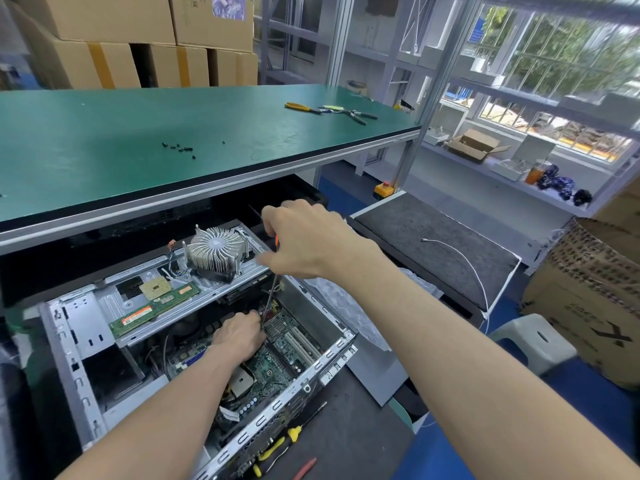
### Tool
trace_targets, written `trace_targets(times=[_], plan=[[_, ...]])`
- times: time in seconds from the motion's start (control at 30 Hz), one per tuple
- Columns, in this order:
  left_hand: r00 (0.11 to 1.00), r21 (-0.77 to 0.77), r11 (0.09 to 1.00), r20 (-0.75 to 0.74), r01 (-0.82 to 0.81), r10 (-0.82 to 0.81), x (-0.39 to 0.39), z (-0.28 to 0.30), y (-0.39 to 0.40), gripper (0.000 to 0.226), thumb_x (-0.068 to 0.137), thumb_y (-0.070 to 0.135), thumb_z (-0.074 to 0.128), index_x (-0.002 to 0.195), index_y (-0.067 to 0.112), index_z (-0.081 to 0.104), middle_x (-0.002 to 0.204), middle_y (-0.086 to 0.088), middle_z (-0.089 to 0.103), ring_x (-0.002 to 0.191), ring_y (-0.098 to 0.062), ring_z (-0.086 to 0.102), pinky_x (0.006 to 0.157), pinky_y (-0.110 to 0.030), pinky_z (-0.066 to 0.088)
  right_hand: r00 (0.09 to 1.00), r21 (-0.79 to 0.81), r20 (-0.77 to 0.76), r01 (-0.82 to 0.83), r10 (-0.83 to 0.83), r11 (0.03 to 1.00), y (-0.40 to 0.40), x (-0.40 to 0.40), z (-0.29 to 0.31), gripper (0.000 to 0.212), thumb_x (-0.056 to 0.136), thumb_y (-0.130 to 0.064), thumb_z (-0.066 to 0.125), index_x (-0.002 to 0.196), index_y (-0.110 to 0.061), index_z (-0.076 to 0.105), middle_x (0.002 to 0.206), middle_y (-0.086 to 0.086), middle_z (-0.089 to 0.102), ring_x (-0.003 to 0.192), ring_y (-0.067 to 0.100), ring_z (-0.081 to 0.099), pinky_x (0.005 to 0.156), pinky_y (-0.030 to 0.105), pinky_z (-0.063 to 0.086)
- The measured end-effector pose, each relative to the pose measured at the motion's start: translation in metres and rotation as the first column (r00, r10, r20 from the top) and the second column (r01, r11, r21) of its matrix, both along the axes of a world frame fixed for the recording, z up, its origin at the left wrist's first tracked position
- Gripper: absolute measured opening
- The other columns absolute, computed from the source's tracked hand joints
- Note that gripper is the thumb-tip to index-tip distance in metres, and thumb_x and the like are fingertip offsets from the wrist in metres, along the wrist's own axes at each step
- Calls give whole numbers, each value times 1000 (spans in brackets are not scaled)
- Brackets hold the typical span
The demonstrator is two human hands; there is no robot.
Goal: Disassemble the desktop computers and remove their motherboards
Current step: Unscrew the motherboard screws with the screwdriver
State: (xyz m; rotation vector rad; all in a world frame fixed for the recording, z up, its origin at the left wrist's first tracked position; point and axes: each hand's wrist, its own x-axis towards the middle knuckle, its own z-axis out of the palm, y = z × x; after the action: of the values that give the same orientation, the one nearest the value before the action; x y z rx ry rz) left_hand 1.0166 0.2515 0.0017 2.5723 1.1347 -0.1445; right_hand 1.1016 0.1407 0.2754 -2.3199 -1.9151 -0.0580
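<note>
From the head camera, an open desktop case (207,341) is lying on its side below the edge of a green bench (173,133), and its motherboard (277,362) is sitting in the bottom of the case. The right hand (304,244) is hovering above the case with its fingers curling round the handle of a long screwdriver (269,299), whose shaft is slanting down into the case toward the board. The left hand (239,336) is reaching deep inside, its fingers bunching together at the shaft's lower end, right over the motherboard; whether they are pinching the tip or a screw I cannot tell. A finned heatsink (216,249), a loose processor chip (155,287) and a memory stick (152,308) are resting on the metal bracket across the case. Small black screws (178,147) are lying scattered on the bench, and pliers (358,116) are lying near its far corner.
</note>
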Motion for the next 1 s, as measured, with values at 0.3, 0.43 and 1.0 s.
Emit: trace_targets(times=[0.3,0.43,1.0], plan=[[1000,17,1000,-15,8,-7,1,0,1,24,95,27,47,113,14,56,111,-12,62,100,-35,61,71,-38,46,980,-9,-160,-120,117,993,1,2,-6,29,74,-3,66,97,-20,63,86,-10,45,84,20,54,64,31,40],[999,36,999,-21,25,-24,2,1,0,22,97,25,47,113,12,55,111,-12,64,100,-35,62,71,-39,46,981,94,-190,-10,28,996,-1,3,-14,27,78,-17,63,103,-16,53,91,1,53,86,31,55,71,42,50],[964,-282,959,253,-12,87,8,24,-2,16,99,25,52,91,13,59,77,-4,61,59,-18,55,53,-29,43,977,285,-142,193,-158,939,-18,23,-19,12,76,-10,56,87,-5,53,77,9,57,73,32,54,58,42,49]])
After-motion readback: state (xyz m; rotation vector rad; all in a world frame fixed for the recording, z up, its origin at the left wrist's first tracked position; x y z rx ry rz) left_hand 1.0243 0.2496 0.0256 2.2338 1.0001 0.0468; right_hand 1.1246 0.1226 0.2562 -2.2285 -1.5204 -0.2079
